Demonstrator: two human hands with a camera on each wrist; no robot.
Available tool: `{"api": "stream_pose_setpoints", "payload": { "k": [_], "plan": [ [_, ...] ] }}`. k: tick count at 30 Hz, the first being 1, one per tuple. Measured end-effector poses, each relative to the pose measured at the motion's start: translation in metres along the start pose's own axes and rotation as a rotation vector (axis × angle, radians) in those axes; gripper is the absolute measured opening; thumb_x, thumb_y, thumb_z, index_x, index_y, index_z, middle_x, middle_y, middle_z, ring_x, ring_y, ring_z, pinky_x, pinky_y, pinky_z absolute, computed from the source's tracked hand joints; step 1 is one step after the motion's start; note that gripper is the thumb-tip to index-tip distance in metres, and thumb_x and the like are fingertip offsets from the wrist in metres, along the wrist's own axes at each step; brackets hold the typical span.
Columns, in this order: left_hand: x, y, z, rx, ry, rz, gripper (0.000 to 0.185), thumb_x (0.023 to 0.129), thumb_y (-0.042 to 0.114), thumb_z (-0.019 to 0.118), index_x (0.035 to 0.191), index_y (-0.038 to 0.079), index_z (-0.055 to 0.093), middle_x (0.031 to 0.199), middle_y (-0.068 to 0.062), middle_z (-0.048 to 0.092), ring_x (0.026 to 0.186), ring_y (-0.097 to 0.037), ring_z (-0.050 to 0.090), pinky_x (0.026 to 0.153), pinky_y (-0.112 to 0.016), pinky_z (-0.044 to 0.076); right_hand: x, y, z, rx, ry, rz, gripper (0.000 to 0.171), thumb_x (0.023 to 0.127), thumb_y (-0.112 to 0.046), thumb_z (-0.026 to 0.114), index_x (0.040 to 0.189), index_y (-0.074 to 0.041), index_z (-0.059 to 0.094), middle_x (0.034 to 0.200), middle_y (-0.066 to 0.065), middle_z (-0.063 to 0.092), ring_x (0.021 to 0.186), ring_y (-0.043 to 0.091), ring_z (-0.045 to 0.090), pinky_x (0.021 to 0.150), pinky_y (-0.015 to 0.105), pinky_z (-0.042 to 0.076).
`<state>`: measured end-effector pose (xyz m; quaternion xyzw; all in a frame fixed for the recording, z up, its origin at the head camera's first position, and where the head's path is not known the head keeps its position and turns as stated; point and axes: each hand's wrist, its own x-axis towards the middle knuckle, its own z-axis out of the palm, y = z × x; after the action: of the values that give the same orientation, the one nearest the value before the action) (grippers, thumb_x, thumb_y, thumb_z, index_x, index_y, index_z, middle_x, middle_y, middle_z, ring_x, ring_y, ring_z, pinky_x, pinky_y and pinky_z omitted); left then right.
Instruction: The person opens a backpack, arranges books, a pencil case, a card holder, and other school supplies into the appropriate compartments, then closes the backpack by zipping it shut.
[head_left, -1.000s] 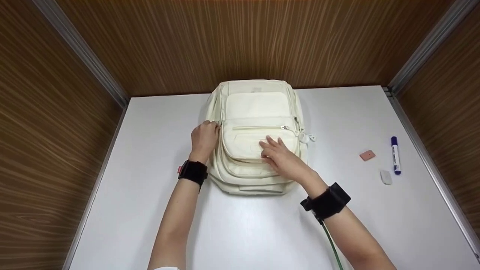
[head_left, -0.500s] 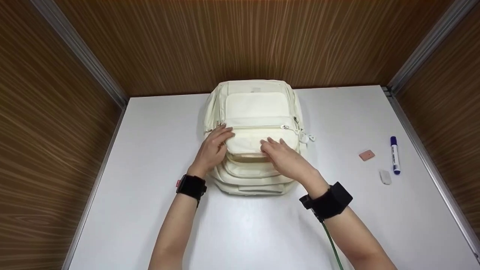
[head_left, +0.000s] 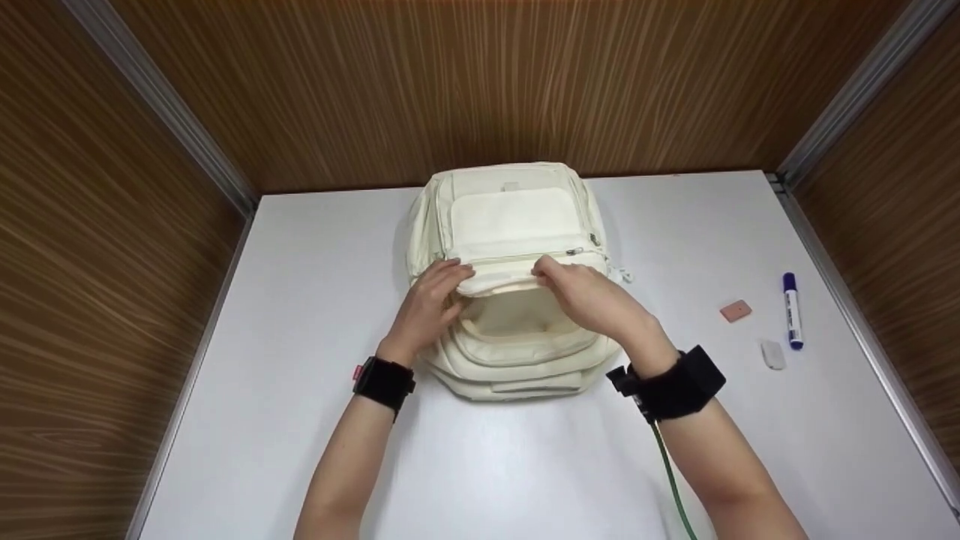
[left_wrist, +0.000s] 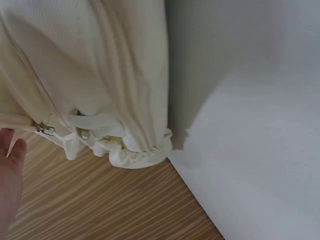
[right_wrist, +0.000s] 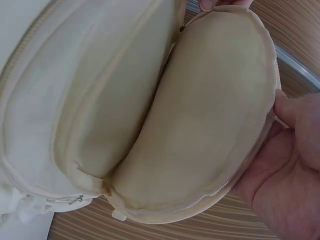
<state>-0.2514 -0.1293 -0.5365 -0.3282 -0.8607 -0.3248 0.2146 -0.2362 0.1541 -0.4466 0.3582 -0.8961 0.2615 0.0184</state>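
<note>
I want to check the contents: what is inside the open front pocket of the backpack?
Both hands, left hand and right hand, hold the front pocket open. Only bare cream lining shows in the head and right wrist views. The pocket's deeper corners are hidden by the flap and fingers.

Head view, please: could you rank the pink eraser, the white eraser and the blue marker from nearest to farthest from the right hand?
From the right hand:
1. Pink eraser, on the table to its right.
2. White eraser, farther right, toward the front.
3. Blue marker, farthest right, near the wall.
</note>
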Motion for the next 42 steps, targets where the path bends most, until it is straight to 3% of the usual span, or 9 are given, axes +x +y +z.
{"api": "stream_pose_setpoints", "payload": {
  "k": [7, 11, 13, 16, 22, 28, 33, 38, 42],
  "plan": [
    [0.018, 0.004, 0.0, 0.065, 0.062, -0.001, 0.03, 0.085, -0.004, 0.07, 0.115, 0.001, 0.064, 0.116, -0.013, 0.068, 0.12, -0.032, 0.058, 0.108, -0.042, 0.035, 0.011, 0.004, -0.017, 0.021, 0.076, -0.036, 0.011, 0.105, -0.019, 0.046, 0.11, -0.011, 0.052, 0.09, 0.005, 0.066, 0.076, 0.021, 0.064, 0.07, 0.039, 0.051],
    [0.029, 0.002, 0.0, 0.122, 0.084, -0.049, 0.016, 0.091, 0.005, 0.067, 0.107, 0.005, 0.066, 0.1, -0.011, 0.072, 0.095, -0.03, 0.069, 0.08, -0.043, 0.054, 0.015, 0.009, -0.019, 0.027, 0.109, -0.033, 0.014, 0.105, -0.02, 0.047, 0.111, -0.01, 0.054, 0.099, 0.007, 0.068, 0.09, 0.023, 0.066, 0.077, 0.041, 0.051],
    [0.034, 0.0, 0.001, 0.152, 0.09, -0.078, 0.01, 0.095, 0.011, 0.065, 0.103, 0.006, 0.065, 0.091, -0.011, 0.072, 0.08, -0.03, 0.07, 0.064, -0.044, 0.054, 0.015, 0.011, -0.019, 0.027, 0.132, -0.028, 0.016, 0.105, -0.02, 0.048, 0.112, -0.009, 0.056, 0.102, 0.008, 0.068, 0.094, 0.023, 0.066, 0.08, 0.042, 0.05],
    [0.041, -0.003, 0.001, 0.177, 0.093, -0.121, 0.018, 0.098, 0.022, 0.062, 0.097, 0.004, 0.062, 0.078, -0.013, 0.068, 0.065, -0.032, 0.066, 0.054, -0.047, 0.05, 0.013, 0.015, -0.021, 0.024, 0.193, -0.007, 0.02, 0.104, -0.018, 0.05, 0.119, -0.007, 0.057, 0.109, 0.01, 0.067, 0.099, 0.024, 0.064, 0.085, 0.044, 0.049],
    [0.052, -0.006, 0.0, 0.188, 0.093, -0.245, 0.032, 0.101, 0.031, 0.056, 0.088, 0.001, 0.059, 0.061, -0.014, 0.06, 0.058, -0.037, 0.063, 0.053, -0.05, 0.046, 0.006, 0.028, -0.02, 0.021, 0.366, 0.053, 0.038, 0.102, -0.009, 0.052, 0.138, -0.001, 0.047, 0.131, 0.018, 0.057, 0.121, 0.032, 0.054, 0.101, 0.047, 0.041],
    [0.06, -0.005, -0.002, 0.19, 0.078, -0.368, 0.037, 0.102, 0.033, 0.054, 0.081, 0.002, 0.056, 0.062, -0.018, 0.061, 0.063, -0.044, 0.063, 0.057, -0.053, 0.047, -0.003, 0.04, -0.015, 0.002, 0.465, 0.104, 0.043, 0.103, -0.01, 0.049, 0.142, 0.004, 0.039, 0.138, 0.024, 0.048, 0.131, 0.035, 0.045, 0.108, 0.047, 0.033],
    [0.067, -0.004, -0.003, 0.176, 0.042, -0.483, 0.038, 0.102, 0.035, 0.054, 0.078, 0.005, 0.053, 0.067, -0.017, 0.061, 0.065, -0.042, 0.063, 0.059, -0.052, 0.046, -0.018, 0.065, -0.013, 0.024, 0.467, 0.256, 0.043, 0.103, -0.009, 0.048, 0.143, 0.003, 0.039, 0.14, 0.026, 0.044, 0.132, 0.04, 0.042, 0.106, 0.051, 0.034],
    [0.07, -0.003, -0.004, 0.147, 0.015, -0.566, 0.038, 0.102, 0.034, 0.054, 0.074, 0.009, 0.048, 0.063, -0.011, 0.057, 0.059, -0.034, 0.057, 0.058, -0.047, 0.045, -0.042, 0.101, -0.018, 0.08, 0.416, 0.521, 0.045, 0.104, -0.011, 0.042, 0.147, 0.001, 0.034, 0.145, 0.031, 0.035, 0.131, 0.048, 0.039, 0.103, 0.058, 0.035],
    [0.069, -0.003, -0.003, 0.133, 0.017, -0.584, 0.038, 0.102, 0.033, 0.054, 0.073, 0.009, 0.046, 0.063, -0.01, 0.056, 0.061, -0.035, 0.058, 0.06, -0.048, 0.045, -0.067, 0.131, -0.027, 0.12, 0.395, 0.723, 0.048, 0.105, -0.013, 0.036, 0.15, 0.002, 0.028, 0.146, 0.035, 0.03, 0.128, 0.053, 0.038, 0.1, 0.062, 0.036]
  ]
}}
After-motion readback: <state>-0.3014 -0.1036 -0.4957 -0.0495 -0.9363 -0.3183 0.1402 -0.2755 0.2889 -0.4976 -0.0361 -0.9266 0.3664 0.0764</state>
